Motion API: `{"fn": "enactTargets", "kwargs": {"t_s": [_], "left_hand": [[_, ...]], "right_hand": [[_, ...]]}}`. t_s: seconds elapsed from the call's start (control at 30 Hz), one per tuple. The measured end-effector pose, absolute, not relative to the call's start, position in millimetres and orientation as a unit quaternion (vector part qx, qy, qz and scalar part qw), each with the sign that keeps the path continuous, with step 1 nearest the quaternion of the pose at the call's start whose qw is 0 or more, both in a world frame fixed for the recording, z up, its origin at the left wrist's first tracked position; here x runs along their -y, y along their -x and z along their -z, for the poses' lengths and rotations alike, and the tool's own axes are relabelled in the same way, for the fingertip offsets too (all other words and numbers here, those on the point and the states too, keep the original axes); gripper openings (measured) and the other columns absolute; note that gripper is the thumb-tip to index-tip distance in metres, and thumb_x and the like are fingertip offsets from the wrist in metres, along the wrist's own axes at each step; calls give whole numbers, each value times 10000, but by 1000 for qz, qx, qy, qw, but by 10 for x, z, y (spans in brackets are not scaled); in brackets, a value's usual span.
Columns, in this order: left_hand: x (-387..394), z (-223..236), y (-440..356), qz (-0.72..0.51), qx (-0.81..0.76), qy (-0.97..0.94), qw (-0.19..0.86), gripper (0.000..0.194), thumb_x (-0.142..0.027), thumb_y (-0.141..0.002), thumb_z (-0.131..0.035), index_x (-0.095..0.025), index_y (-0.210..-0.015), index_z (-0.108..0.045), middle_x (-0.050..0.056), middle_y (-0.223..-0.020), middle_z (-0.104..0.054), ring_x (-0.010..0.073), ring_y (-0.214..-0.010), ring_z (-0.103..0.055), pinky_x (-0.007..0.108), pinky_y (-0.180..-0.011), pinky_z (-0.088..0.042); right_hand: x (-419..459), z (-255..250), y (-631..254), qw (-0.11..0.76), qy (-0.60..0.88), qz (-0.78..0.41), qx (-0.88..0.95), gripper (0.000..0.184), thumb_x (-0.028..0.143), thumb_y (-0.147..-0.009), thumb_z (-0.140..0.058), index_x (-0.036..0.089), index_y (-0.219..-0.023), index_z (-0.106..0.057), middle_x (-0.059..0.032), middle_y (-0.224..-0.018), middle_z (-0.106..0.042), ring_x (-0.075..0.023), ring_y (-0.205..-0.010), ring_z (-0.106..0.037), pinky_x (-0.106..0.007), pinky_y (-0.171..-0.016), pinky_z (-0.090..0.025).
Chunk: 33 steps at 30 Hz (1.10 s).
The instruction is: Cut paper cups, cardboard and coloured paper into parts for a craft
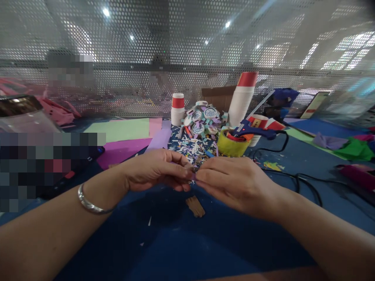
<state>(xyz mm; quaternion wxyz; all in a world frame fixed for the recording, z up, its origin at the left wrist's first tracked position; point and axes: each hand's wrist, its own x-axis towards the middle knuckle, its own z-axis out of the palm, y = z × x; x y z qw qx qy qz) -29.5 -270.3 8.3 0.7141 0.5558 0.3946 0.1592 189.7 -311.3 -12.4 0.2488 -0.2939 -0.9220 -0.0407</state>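
My left hand (164, 169), with a silver bangle on its wrist, pinches at the middle of the view. Fingertip to fingertip with it, my right hand (234, 181) is closed too. Between them shows a bit of a small purple piece (193, 176); the fingers cover most of it, so its kind is unclear. Just below the hands lies a torn scrap of brown cardboard (195, 206) on the dark blue table (164, 253). Many small paper clippings (190, 150) are scattered beyond the fingers.
Behind stand two stacks of paper cups (177, 111) (241, 101) and a heap of decorated paper discs (205, 117). A blue glue gun (254, 130) rests on a yellow tape roll (231, 144); its black cable (304, 183) crosses the right side. Coloured sheets (120, 130) lie left.
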Motion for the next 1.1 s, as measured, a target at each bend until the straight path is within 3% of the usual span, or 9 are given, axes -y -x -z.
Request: {"fn": "enactTargets", "kwargs": {"t_s": [0.1,0.27,0.63,0.83,0.93,1.1], "left_hand": [[2718,-71,288,-171,-405,-582,684,111,-198,-703,-753,-170,-769,-668,1,-696,-685,113,-655,-662,213,-633,-517],[2736,-73,274,-176,-431,-647,604,161,-285,-694,-769,-163,-763,-688,23,-721,-707,122,-662,-652,233,-639,-506],[2789,-105,252,-211,-393,-723,527,145,-302,-749,-729,-180,-807,-678,28,-766,-722,156,-730,-678,277,-721,-534],[2779,-107,257,-239,-391,-652,604,318,-244,-740,-767,-201,-990,-576,1,-741,-744,138,-725,-699,250,-708,-542],[2779,-107,243,-260,-381,-641,614,246,-209,-743,-768,-182,-921,-601,-10,-724,-735,96,-681,-676,202,-682,-528],[2793,-91,199,-280,-376,-610,639,150,-201,-781,-735,-141,-861,-623,18,-745,-726,103,-720,-677,190,-674,-526]], "right_hand": [[3109,128,-1881,216,286,26,933,214,246,-963,-458,177,-972,-660,-78,-905,-675,-175,-842,-616,-276,-707,-472],[3086,119,-1862,242,331,-37,911,148,273,-925,-540,168,-993,-618,-59,-928,-664,-162,-807,-603,-264,-692,-448],[3048,96,-1851,283,405,-219,842,75,260,-869,-607,187,-882,-620,19,-730,-610,-112,-642,-535,-237,-583,-392],[3024,93,-1851,296,421,-267,815,119,285,-888,-579,187,-825,-604,21,-677,-580,-103,-585,-520,-239,-541,-398],[3004,100,-1862,311,426,-328,784,130,301,-896,-577,187,-833,-586,23,-690,-585,-93,-569,-553,-227,-532,-431],[2989,102,-1874,335,419,-404,741,135,307,-889,-591,182,-842,-571,21,-695,-593,-88,-539,-580,-222,-519,-481]]}}
